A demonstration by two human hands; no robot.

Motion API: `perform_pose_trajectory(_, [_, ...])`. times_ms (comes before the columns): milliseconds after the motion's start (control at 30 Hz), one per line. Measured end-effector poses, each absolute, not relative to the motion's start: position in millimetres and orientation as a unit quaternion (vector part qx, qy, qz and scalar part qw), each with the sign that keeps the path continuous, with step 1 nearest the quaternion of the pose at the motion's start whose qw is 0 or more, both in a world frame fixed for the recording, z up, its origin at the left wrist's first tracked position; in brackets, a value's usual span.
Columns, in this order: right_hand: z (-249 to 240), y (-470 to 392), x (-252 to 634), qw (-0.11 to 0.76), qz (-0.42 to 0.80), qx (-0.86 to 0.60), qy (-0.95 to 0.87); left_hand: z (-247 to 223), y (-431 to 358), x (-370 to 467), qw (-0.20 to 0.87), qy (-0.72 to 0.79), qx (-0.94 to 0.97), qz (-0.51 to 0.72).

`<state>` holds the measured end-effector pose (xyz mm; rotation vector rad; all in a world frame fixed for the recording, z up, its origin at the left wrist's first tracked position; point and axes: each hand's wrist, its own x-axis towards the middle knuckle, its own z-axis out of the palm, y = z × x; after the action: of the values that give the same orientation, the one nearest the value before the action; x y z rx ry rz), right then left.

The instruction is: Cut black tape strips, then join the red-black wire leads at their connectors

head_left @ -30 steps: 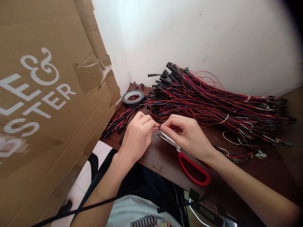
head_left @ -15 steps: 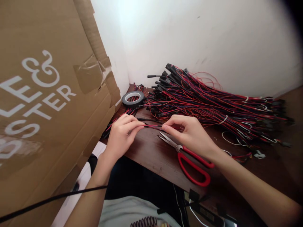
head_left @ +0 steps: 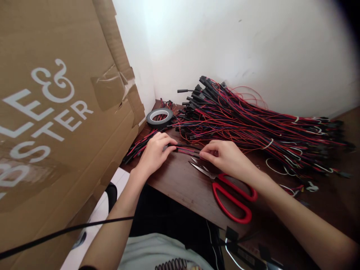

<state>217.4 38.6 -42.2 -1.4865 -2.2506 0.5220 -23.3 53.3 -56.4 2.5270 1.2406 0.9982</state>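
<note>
Thin red and black wires (head_left: 187, 150) stretch between my two hands above the brown table. My left hand (head_left: 158, 150) pinches them at their left end, thumb and fingertips together. At their right end, my right hand (head_left: 218, 153) has its thumb and forefinger closed on the wires, with the other fingers curled. Red-handled scissors (head_left: 233, 195) lie with blades slightly apart just below my right hand. Behind both hands rests a large heap of red and black wires (head_left: 236, 116) with black connectors. A roll of black tape (head_left: 159, 117) sits behind my left hand.
A big cardboard box (head_left: 70, 150) stands along the left side. White wall (head_left: 239, 48) rises behind the table (head_left: 180, 183). A black cord (head_left: 67, 229) crosses in front of my left forearm. Cables and dark items lie below the table's front edge.
My hands have moved slightly apart, my right hand a little rightward. More strands now show between them. The whole view has shifted slightly.
</note>
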Motion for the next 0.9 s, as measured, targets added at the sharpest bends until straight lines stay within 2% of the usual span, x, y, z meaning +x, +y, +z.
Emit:
perform_pose_trajectory(233, [-50,39,218,0.168,0.166,-0.541,-0.807,-70,62,-15,0.025,0.364,0.858,0.361])
perform_pose_trajectory(567, [-62,39,217,0.157,0.143,-0.553,-0.806,-78,63,-16,0.059,0.379,0.874,0.298])
perform_pose_trajectory(900, [-51,43,223,0.151,0.153,-0.544,-0.811,-77,56,-17,0.049,0.386,0.876,0.285])
